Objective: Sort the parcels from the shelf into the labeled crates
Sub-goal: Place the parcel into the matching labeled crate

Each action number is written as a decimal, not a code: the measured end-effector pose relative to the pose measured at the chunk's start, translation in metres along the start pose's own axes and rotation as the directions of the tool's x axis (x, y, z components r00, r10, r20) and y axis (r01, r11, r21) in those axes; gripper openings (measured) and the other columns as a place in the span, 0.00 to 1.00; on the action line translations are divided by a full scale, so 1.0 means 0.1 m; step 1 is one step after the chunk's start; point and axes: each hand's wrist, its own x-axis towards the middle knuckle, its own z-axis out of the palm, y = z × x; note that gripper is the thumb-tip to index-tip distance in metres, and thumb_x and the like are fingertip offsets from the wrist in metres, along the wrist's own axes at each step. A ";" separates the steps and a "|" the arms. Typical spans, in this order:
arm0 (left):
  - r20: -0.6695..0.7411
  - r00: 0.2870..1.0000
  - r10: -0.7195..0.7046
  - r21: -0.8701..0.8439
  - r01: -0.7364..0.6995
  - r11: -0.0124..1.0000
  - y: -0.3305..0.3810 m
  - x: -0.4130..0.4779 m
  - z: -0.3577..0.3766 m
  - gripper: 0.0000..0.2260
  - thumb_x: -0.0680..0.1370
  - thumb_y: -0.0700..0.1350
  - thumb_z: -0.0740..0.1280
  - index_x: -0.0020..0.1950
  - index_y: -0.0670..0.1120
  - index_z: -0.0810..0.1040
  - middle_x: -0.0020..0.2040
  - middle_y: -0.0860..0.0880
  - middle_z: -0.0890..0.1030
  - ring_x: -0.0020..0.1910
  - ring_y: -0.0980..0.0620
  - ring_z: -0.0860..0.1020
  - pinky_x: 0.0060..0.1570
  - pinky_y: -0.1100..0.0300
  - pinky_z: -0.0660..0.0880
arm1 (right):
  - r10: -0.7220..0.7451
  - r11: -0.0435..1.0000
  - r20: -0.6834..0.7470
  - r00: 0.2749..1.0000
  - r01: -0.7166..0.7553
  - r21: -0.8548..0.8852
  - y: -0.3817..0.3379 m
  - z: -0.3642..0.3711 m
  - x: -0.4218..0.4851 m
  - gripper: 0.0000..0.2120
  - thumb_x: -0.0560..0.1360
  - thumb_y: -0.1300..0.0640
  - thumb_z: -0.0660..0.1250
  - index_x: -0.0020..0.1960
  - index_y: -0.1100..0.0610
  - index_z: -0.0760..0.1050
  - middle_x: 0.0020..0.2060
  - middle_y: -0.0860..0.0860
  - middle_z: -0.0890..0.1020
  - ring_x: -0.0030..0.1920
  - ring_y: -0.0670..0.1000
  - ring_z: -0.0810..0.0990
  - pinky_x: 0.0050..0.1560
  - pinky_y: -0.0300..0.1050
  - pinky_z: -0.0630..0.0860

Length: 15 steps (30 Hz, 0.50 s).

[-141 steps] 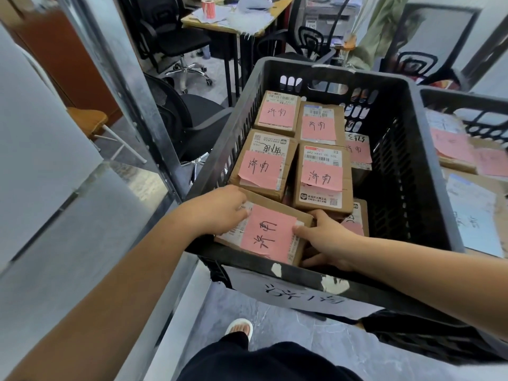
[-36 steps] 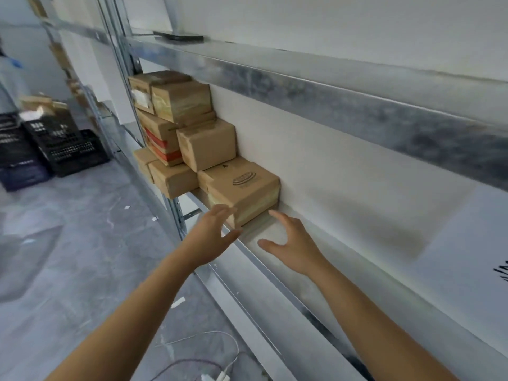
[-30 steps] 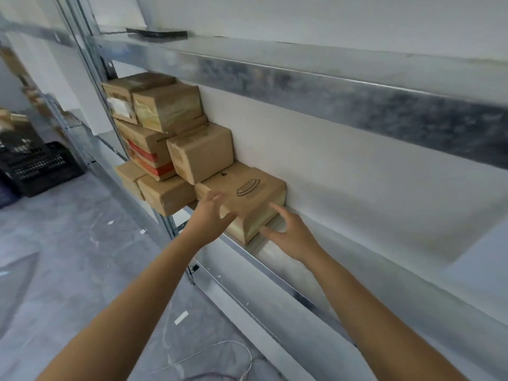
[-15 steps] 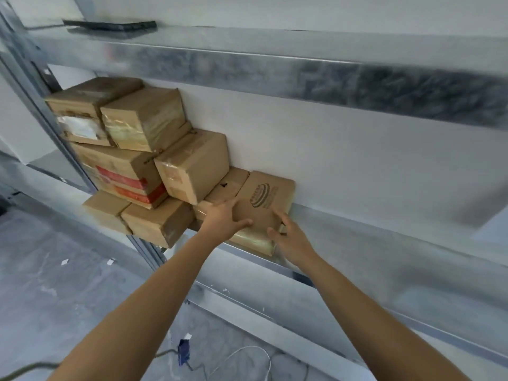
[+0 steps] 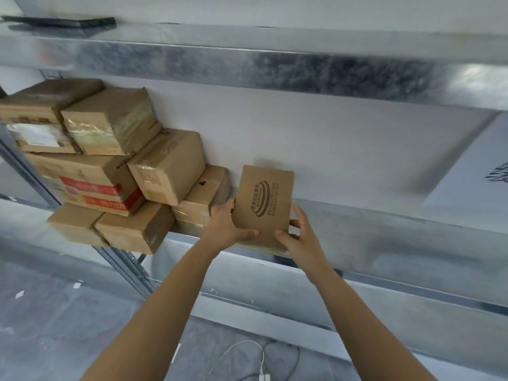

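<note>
Flat brown cardboard parcel with printed oval logo (image 5: 264, 206) tilted up on grey metal shelf (image 5: 371, 224), right of stacked brown cardboard boxes (image 5: 115, 166). Left hand (image 5: 226, 226) grips parcel's left edge, right hand (image 5: 298, 237) its right.

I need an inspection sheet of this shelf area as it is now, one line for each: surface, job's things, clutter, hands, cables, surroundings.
Surface: metal shelf, grey, parcels on its left part.
Job's things: printed parcel held with its logo face toward the camera; stacked parcels, taped, to its left.
Clutter: white scraps on the floor.
Hands: left hand grips the printed parcel's left edge; right hand grips its lower right corner.
Cables: white cable lies on the floor below.
Surroundings: upper shelf bears a dark flat object; white sheet at right; no crates seen.
</note>
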 end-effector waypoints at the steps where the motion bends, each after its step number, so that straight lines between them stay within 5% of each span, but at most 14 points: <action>1: 0.013 0.999 0.033 -0.009 -0.033 0.999 0.08 -0.05 0.02 0.44 0.51 0.60 0.80 0.63 0.50 0.70 0.59 0.46 0.76 0.58 0.47 0.76 0.58 0.46 0.75 | 0.029 0.999 -0.037 0.999 -0.028 0.032 0.01 -0.05 -0.04 0.30 0.76 0.57 0.65 0.72 0.43 0.55 0.59 0.48 0.70 0.57 0.49 0.72 0.54 0.43 0.71; 5: 0.109 0.985 0.131 -0.046 -0.126 0.991 0.42 -0.22 0.17 0.31 0.68 0.43 0.76 0.67 0.46 0.65 0.62 0.49 0.74 0.60 0.51 0.72 0.61 0.49 0.73 | 0.080 0.987 -0.102 0.992 -0.064 0.149 -0.03 -0.34 -0.26 0.29 0.77 0.55 0.64 0.72 0.40 0.55 0.61 0.50 0.66 0.56 0.48 0.70 0.56 0.45 0.71; 10: 0.163 0.965 0.204 -0.126 -0.184 0.975 0.76 -0.41 0.49 0.25 0.73 0.48 0.70 0.66 0.46 0.64 0.60 0.53 0.71 0.58 0.55 0.70 0.59 0.57 0.70 | 0.053 0.978 -0.158 0.986 -0.019 0.209 -0.04 -0.89 -0.60 0.22 0.76 0.54 0.66 0.64 0.38 0.61 0.65 0.51 0.65 0.66 0.52 0.67 0.63 0.50 0.70; 15: 0.221 0.942 0.253 -0.308 -0.178 0.935 1.20 -0.70 1.00 0.27 0.76 0.59 0.56 0.72 0.50 0.59 0.65 0.53 0.68 0.64 0.53 0.69 0.63 0.52 0.69 | 0.025 0.927 -0.305 0.952 0.092 0.362 0.00 -1.52 -1.01 0.13 0.78 0.54 0.61 0.62 0.46 0.66 0.63 0.51 0.72 0.63 0.54 0.72 0.55 0.49 0.72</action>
